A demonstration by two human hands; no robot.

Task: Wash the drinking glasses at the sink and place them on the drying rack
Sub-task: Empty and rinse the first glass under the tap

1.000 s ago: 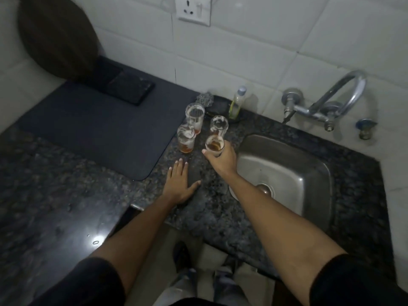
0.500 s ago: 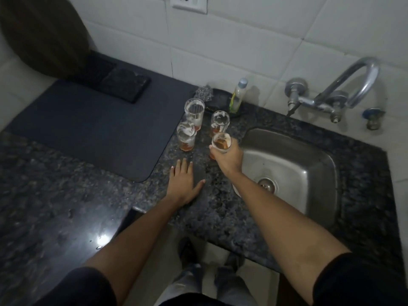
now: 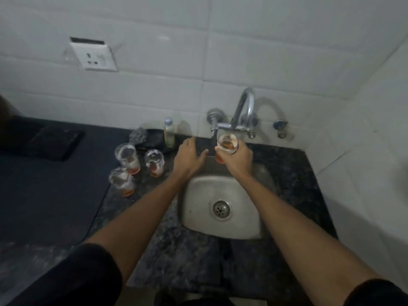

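My right hand (image 3: 237, 159) grips a drinking glass (image 3: 227, 145) with brownish dregs, held upright over the back of the steel sink (image 3: 198, 208), just below the tap (image 3: 240, 115). My left hand (image 3: 187, 159) is open, fingers stretched out above the sink's back left corner, near the tap's left valve. Three more dirty glasses stand on the granite counter left of the sink: one at the back (image 3: 127, 157), one to its right (image 3: 154, 162) and one nearest me (image 3: 121, 182).
A dark mat (image 3: 50, 191) covers the counter on the left. A small soap bottle (image 3: 169, 133) and a scrubber (image 3: 138, 135) stand by the wall behind the glasses. A wall socket (image 3: 95, 55) hangs above. The white tiled wall closes in on the right.
My right hand lifted the glass off the counter and carried it right, under the tap. My left hand left the counter and reached toward the sink's back. My view shifted right.
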